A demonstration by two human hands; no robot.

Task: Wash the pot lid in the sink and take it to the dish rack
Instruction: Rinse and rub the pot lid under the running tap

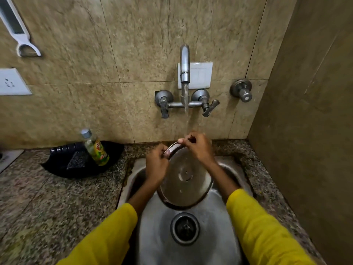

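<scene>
Rinsing is under way, so by my reckoning the job sits somewhere in its middle: the washing half is in hand and the carrying half has not begun. No dish rack shows anywhere from where I stand, so I cannot say which way the lid will have to travel.

Starting with the biggest thing, the steel sink (219,236) is set into the speckled stone counter (47,197), close to the counter's right end where the side wall closes in. Its drain (185,228) sits open in the middle of the basin. On the back wall the tap (185,64) is running, and the stream falls toward the far rim of the sink, right where the hands meet.

The pot lid (185,184) is held over the far half of the basin, above the drain, tilted with its far edge raised into the water. It is round, steel and shiny wet, with a small rivet near its centre; I see no suds on it, though glare hides much of the surface.

The left hand (156,165) is closed around the lid's upper left rim. The right hand (198,148) pinches the top edge, fingers curled over it under the stream.

At the counter's back edge, left of the sink, a bottle of dish soap (95,148) leans in a black tray (63,165).
</scene>
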